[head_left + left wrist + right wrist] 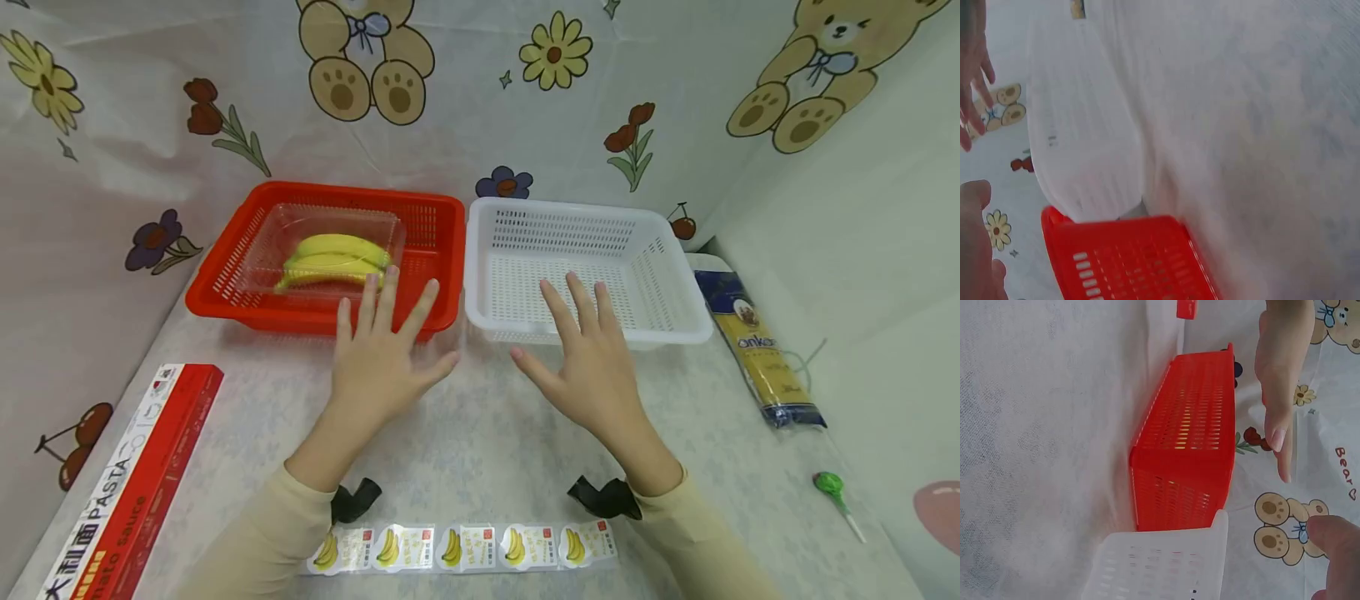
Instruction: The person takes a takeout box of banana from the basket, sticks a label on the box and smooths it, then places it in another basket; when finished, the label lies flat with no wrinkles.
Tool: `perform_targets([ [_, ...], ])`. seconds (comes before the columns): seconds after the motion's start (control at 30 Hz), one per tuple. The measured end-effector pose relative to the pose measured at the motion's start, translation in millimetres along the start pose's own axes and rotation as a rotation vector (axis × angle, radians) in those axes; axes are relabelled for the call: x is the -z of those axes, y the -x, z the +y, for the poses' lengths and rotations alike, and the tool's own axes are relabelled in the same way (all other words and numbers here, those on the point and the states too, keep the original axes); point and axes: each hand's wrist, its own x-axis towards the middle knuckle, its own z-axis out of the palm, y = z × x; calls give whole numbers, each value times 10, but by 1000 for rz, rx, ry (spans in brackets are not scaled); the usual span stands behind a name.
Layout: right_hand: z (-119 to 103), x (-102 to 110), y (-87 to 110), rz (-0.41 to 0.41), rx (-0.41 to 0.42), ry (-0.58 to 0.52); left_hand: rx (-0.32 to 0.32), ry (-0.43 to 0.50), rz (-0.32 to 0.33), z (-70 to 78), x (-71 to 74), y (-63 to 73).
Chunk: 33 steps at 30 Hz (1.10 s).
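Fingers of left hand (381,360) and right hand (592,364) spread apart, empty; beyond, in a red slotted plastic basket (262,317), a clear rectangular plastic box (318,222) of curved yellow bananas (332,260), likely light, slick, crushable: best gripped by opposite sides.

Your L hand (378,371) hides part of the red basket's (270,317) front rim and overlaps the lower R corner of the clear banana pack (337,247). Your R hand's (596,375) fingertips cover a bit of the white basket (652,337). Your L sleeve (251,533) blocks the sticker strip's (465,560) L end; fine print there's too small to read. Pasta box (146,483) & both sleeves run off btm; bear prints (367,58) cropped up top. In L wrist cam, white basket's blurry, red one's cut at btm. In R wrist cam, white one's cut at btm; red scrap (1186,309) at top edge, can't ID.
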Motion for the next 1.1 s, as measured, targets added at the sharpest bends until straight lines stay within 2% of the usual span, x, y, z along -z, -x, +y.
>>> perform_targets([
  [0.27,-171,-32,-276,-59,25,-173,135,15,-9,-747,256,-20],
  [0.43,-340,-118,-542,-103,59,-261,212,29,-14,-1210,376,-34],
  [0.6,-571,-278,-843,-160,78,-344,275,49,-30,-1590,429,-38],
  [0.83,-911,-488,-1231,-259,75,-388,343,92,-105,-1874,426,-72],
  [1.1,-1181,-794,-1538,-399,16,-405,393,125,-133,-2005,350,-97],
])
